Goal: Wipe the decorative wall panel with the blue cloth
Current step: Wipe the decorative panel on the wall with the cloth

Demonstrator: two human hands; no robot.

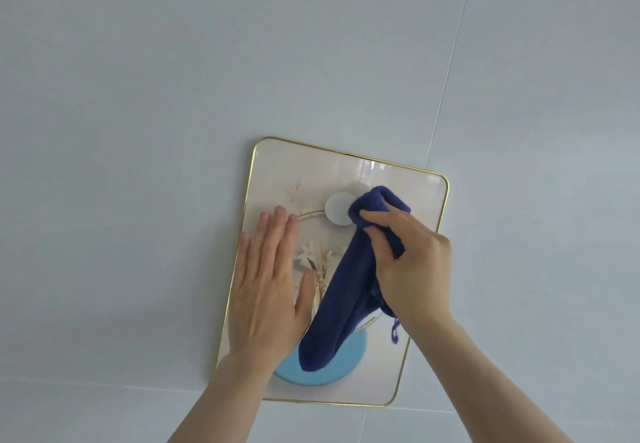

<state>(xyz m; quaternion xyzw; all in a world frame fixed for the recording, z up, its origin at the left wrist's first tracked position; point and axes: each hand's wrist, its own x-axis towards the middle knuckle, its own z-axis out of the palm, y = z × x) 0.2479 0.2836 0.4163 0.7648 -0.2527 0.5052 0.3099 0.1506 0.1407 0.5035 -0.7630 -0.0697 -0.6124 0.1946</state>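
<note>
While left hand point(268, 290) lies flat, right hand point(412, 266) fingers clutch bunched navy blue cloth point(346, 297) against gold-rimmed panel point(415, 207).

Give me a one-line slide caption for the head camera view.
Right hand presses a blue cloth on the gold-rimmed wall panel while the left hand lies flat on it.
</note>
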